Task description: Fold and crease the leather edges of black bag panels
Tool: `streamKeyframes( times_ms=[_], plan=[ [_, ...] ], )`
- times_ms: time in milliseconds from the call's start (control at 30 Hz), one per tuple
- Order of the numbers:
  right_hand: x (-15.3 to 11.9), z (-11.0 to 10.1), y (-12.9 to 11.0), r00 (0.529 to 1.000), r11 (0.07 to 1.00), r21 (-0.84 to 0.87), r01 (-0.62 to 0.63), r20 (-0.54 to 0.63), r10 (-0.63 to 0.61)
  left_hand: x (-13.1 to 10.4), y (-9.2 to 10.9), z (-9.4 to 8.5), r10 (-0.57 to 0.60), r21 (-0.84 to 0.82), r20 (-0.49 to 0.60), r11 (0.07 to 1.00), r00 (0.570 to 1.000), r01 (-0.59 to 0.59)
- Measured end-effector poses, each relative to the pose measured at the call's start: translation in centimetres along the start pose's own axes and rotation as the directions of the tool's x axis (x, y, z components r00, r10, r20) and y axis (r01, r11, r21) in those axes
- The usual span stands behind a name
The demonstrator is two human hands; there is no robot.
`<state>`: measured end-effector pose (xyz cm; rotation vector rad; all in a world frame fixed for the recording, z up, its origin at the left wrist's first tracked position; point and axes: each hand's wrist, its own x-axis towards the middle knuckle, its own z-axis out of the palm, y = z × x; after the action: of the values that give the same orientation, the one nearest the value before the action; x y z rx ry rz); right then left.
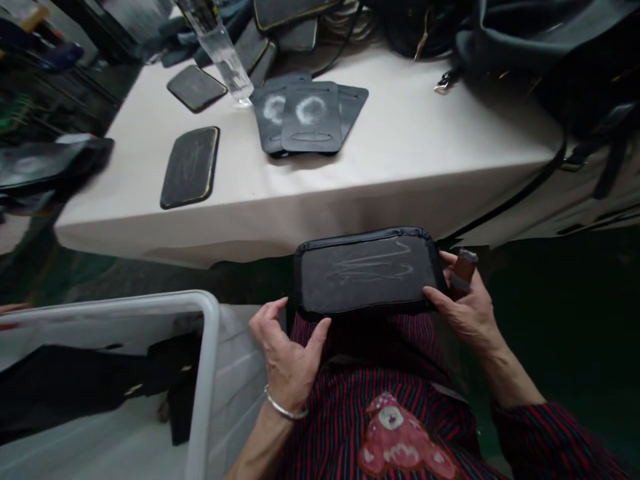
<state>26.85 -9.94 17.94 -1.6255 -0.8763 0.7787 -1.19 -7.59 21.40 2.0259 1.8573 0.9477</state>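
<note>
A black rectangular leather bag part (367,273) with a raised, folded rim rests just above my lap, its flat face up and marked with pale scribbled lines. At its lower left corner, my left hand (290,353) holds it with the thumb at the near rim and the fingers by the left side. My right hand (470,307) grips the right end, thumb on the near corner. Tucked in that same hand is a short brown-handled tool (463,273) with a greyish, rough top; its lower end is hidden by the hand.
Ahead stands a cloth-covered table (390,147) bearing stacked black panels (313,120), a loose black panel (191,167), another panel (197,89) and a clear bottle (227,63). Black bags (560,40) crowd its right end. A white bin (213,360) with dark pieces inside stands left.
</note>
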Motion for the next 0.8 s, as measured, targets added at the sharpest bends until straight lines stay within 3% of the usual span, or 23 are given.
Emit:
streamKeyframes(
  times_ms=[100, 167, 267, 367, 467, 567, 800],
  plan=[
    [-1.7, 1.2, -2.4, 0.944, 0.984, -0.106, 0.146, -0.281, -0.171, 0.9, -0.3, 0.5, 0.043, -0.022, 0.054, 0.999, 0.998, -0.042],
    [-2.9, 2.5, -4.3, 0.91, 0.967, 0.102, 0.234, -0.372, -0.181, 1.0, 0.4, 1.3, 0.063, -0.025, 0.06, 0.998, 0.996, -0.062],
    [-4.2, 5.1, -6.9, 0.958, 0.82, 0.518, 0.242, -0.263, -0.116, 1.0, 1.2, 2.1, 0.038, -0.047, 0.055, 0.998, 0.998, -0.035],
    [-4.5, 7.7, -8.5, 0.985, 0.711, 0.683, 0.168, -0.087, -0.149, 1.1, 1.1, 2.3, -0.005, -0.079, 0.085, 0.997, 0.996, 0.012],
    [-4.3, 10.3, -8.7, 0.967, 0.649, 0.739, 0.178, -0.01, -0.253, 1.5, 0.7, 2.1, -0.033, -0.111, 0.106, 0.993, 0.994, 0.045],
    [-4.3, 12.2, -8.3, 0.96, 0.646, 0.756, 0.109, 0.087, -0.264, 1.9, 0.6, 1.9, -0.063, -0.145, 0.139, 0.986, 0.988, 0.083],
    [-4.7, 14.5, -8.3, 0.968, 0.651, 0.753, 0.094, 0.085, -0.238, 3.0, 0.0, 1.6, -0.101, -0.283, 0.21, 0.946, 0.972, 0.159]
  ],
)
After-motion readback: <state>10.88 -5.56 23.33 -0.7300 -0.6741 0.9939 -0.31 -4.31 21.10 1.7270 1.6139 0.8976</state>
